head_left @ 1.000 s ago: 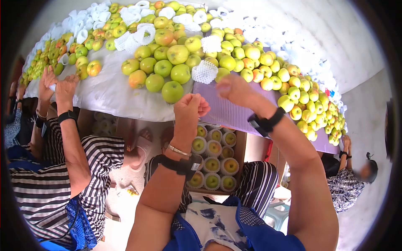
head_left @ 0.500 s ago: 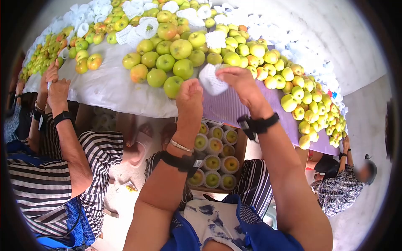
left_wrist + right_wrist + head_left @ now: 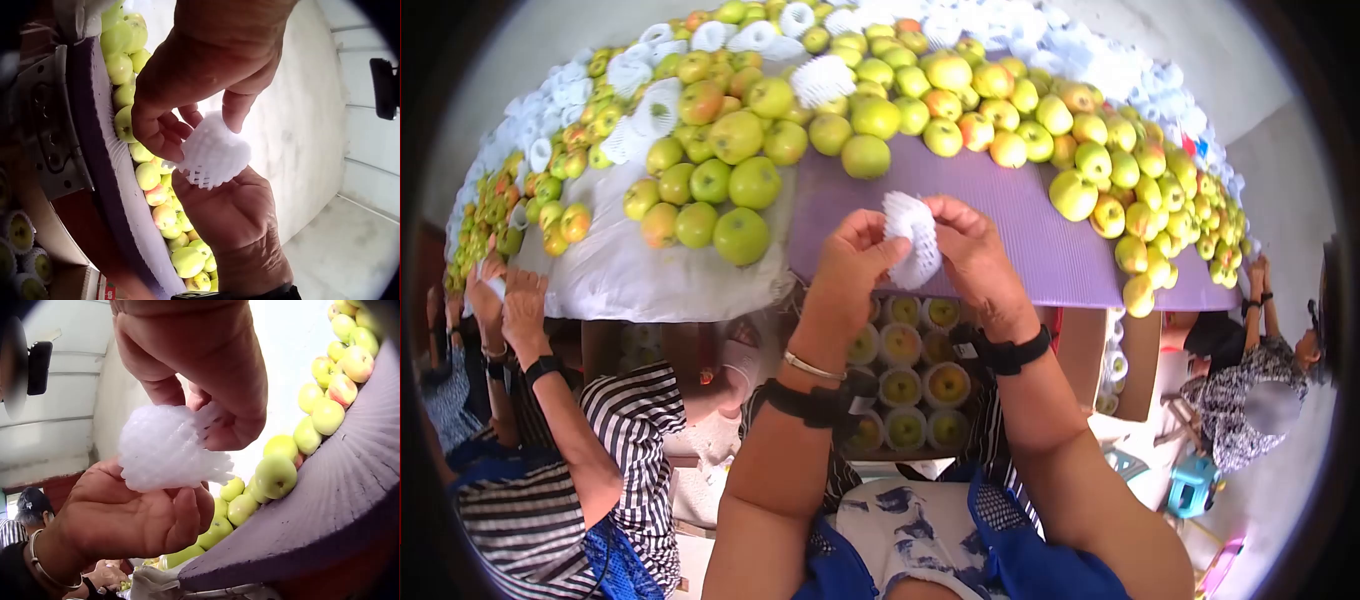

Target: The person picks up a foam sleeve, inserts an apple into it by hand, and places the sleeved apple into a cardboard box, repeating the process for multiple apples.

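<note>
A white foam fruit net is held up between both hands, in front of the purple ribbed mat. My left hand pinches its left side, the thumb lying against the mesh. On the other side my right hand grips the net with thumb and fingers. In the left wrist view the net bulges round between the hands, its open mesh edge spread out. The right wrist view shows the same net bunched, one end under the right fingers. Whether anything is inside the net, I cannot tell.
Loose green apples lie heaped along the table, with white foam nets behind them. Below the edge stands a box of net-wrapped apples. A person in stripes sits at left; another person is at right.
My right hand has picked the foam net off the table and brought it to my left hand, which now holds it too. The head view has swung right, so the piles appear further left.
</note>
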Action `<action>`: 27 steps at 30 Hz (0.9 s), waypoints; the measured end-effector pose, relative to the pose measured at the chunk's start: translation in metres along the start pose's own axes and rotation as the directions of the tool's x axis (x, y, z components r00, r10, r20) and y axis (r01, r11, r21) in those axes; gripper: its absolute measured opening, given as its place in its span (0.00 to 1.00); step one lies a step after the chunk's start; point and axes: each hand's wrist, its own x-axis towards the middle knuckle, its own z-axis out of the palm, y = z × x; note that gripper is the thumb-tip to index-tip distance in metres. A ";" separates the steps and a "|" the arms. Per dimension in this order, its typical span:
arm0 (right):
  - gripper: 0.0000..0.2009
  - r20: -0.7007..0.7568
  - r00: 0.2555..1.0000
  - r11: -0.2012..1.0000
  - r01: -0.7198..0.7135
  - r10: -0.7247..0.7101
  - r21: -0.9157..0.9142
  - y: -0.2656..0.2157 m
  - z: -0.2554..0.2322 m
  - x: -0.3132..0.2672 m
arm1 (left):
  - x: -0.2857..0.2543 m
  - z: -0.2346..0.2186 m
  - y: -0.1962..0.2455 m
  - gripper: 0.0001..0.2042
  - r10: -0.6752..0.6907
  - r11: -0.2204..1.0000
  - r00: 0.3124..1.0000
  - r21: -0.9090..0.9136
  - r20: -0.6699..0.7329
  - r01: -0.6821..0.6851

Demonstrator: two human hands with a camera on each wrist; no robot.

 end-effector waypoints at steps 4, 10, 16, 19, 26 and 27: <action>0.09 0.031 0.999 0.983 -0.049 0.044 0.174 -0.016 -0.003 -0.004 | 0.012 0.005 -0.009 0.07 0.088 0.996 0.996 0.004 -0.026 -0.088; 0.10 0.089 0.992 0.996 -0.086 0.088 -0.021 -0.013 -0.025 -0.011 | 0.016 0.024 -0.020 0.07 0.257 0.918 0.960 0.339 -0.109 -0.207; 0.09 -0.205 0.861 0.705 0.221 -0.466 -0.674 0.014 -0.050 0.000 | 0.016 0.038 -0.029 0.12 0.583 0.563 0.812 0.737 -0.033 -0.374; 0.08 -0.409 0.768 0.730 0.111 -0.493 -0.674 0.005 -0.048 -0.001 | 0.007 0.052 -0.029 0.13 0.586 0.515 0.810 0.781 -0.019 -0.354; 0.10 -0.407 0.734 0.776 0.255 -0.543 -0.576 -0.004 -0.037 -0.004 | 0.007 0.051 -0.022 0.14 0.718 0.385 0.693 0.866 -0.064 -0.319; 0.11 -0.361 0.743 0.762 0.299 -0.564 -0.575 -0.004 -0.033 -0.005 | 0.008 0.048 -0.022 0.14 0.742 0.370 0.667 0.867 -0.061 -0.333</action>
